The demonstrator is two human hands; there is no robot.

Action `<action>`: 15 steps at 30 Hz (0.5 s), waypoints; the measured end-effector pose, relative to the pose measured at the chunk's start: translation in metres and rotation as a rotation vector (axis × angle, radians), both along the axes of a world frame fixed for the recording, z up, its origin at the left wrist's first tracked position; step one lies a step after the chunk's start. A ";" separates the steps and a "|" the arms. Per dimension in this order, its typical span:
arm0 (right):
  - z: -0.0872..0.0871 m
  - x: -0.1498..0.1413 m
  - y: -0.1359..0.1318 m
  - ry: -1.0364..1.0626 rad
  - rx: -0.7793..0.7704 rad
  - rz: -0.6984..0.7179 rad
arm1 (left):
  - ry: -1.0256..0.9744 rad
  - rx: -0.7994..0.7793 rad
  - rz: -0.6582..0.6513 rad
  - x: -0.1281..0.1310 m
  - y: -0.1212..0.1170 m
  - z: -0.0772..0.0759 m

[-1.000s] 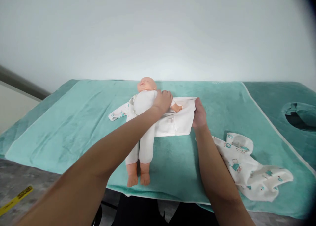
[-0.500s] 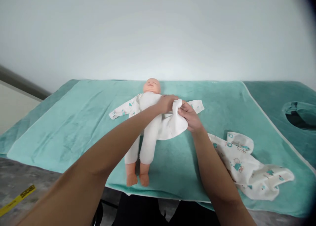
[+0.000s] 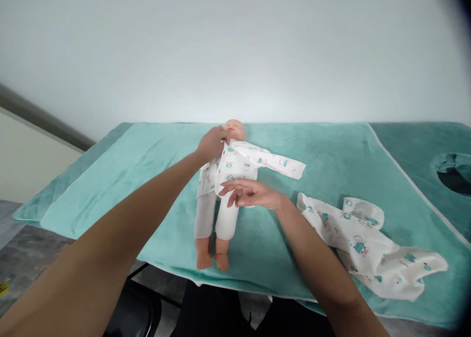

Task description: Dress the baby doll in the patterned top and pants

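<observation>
A baby doll point(image 3: 225, 224) lies on its back, head toward the wall, its bare feet toward me. It wears a white baby shirt point(image 3: 243, 166) with teal and orange prints, whose front panel now lies across the chest; one sleeve stretches out to the right. At the collar, just below the doll's chin, my left hand point(image 3: 214, 143) pinches the shirt's edge. My right hand point(image 3: 253, 194) hovers over or rests on the shirt's lower front, fingers stretched and apart, gripping nothing; whether it touches the cloth I cannot tell.
Matching printed baby pants point(image 3: 364, 244) lie crumpled at the right on the teal blanket point(image 3: 147, 180) covering the table. Farther right is a clear, dark-centred oval object point(image 3: 454, 174). A white wall stands behind, and a black stool point(image 3: 134, 310) is below the table's front edge.
The shirt's front panel has been drawn from the right over the doll's chest. My left hand has moved left to the collar; my right hand has let go of the cloth and opened.
</observation>
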State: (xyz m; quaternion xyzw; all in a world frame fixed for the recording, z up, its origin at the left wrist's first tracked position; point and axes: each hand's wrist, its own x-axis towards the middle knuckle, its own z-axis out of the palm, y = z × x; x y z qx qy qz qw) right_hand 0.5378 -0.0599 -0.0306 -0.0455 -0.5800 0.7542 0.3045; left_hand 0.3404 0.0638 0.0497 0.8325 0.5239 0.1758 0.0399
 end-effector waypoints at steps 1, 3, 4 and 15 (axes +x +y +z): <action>-0.002 0.002 0.000 0.000 -0.016 -0.045 | 0.013 0.008 0.039 -0.006 -0.003 -0.003; -0.007 0.005 0.001 0.017 -0.082 -0.193 | 0.020 0.011 0.123 -0.015 -0.011 -0.009; -0.010 0.007 0.003 0.033 -0.123 -0.281 | 0.016 0.005 0.166 -0.019 -0.015 -0.011; -0.023 0.016 0.022 0.097 -0.376 -0.875 | 0.230 -0.257 0.336 -0.052 -0.027 -0.018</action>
